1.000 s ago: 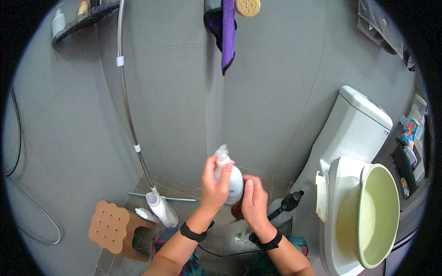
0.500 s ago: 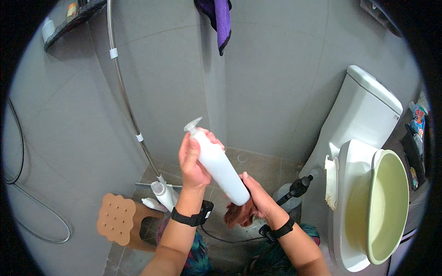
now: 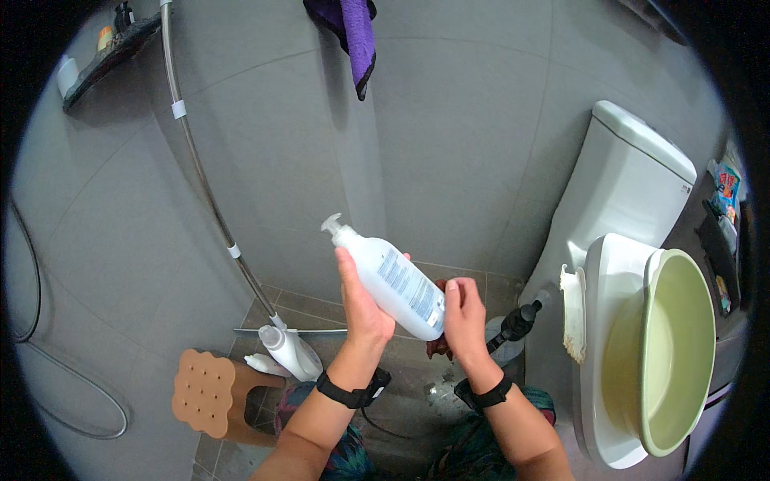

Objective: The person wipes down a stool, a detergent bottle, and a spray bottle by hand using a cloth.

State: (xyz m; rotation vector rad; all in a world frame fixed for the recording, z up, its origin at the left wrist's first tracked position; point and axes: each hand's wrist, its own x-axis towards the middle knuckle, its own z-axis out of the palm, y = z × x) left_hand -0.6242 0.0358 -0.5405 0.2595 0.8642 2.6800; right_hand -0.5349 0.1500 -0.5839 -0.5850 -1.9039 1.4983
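Note:
A white pump bottle (image 3: 389, 272) with a clear pump top is tilted in front of me, its pump toward the upper left. Its printed back label faces up. My left hand (image 3: 365, 313) is wrapped round the bottle's side, thumb near the shoulder. At the lower right end, my right hand (image 3: 465, 317) is closed on a reddish-brown cloth (image 3: 438, 347), pressed against the bottle's base edge. Most of the cloth is hidden behind the hand and bottle. Black bands sit on both wrists.
A brown stool (image 3: 204, 394) stands at lower left, beside white bottles (image 3: 290, 353) and a long-handled pole (image 3: 200, 164). To the right are a toilet (image 3: 642, 152) bearing a pale green basin (image 3: 648, 385), and a dark-headed pump bottle (image 3: 520, 322). A purple cloth (image 3: 358, 40) hangs on the wall.
The bottle has been turned about its length, bringing its printed label into view, and lies flatter. My right hand has moved up a little, and less of the brown cloth shows.

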